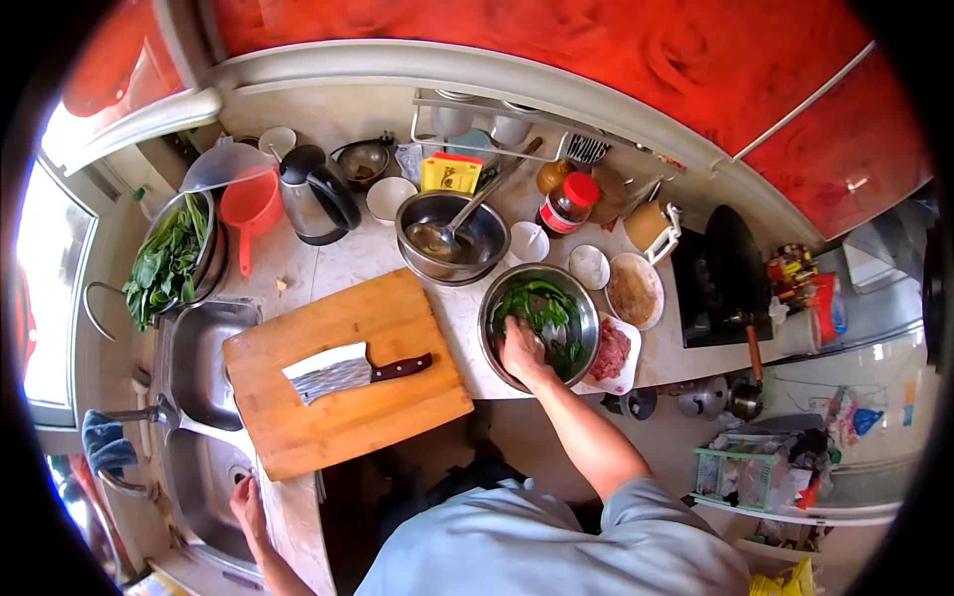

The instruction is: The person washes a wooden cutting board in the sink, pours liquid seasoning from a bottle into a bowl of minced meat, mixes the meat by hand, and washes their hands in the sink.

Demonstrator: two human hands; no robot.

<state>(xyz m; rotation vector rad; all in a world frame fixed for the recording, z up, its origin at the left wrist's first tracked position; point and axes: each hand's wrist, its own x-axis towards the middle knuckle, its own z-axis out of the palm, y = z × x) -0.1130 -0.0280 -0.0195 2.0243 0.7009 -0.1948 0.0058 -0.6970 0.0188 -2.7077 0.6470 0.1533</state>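
My right hand reaches into a steel bowl at the counter's front edge, its fingers curled on green peppers that look cut into pieces. The fingertips are partly hidden among them. Over the sink's right rim hangs my left hand, fingers loosely bent and nothing visible in them. Between the two hands, a wooden cutting board carries a cleaver with a dark handle. Just right of the bowl, a white dish holds raw minced meat.
Left is a double steel sink with a faucet; leafy greens fill a pot above it. Behind the board stand a red strainer, a kettle and a bowl with a ladle. A wok sits on the stove at right.
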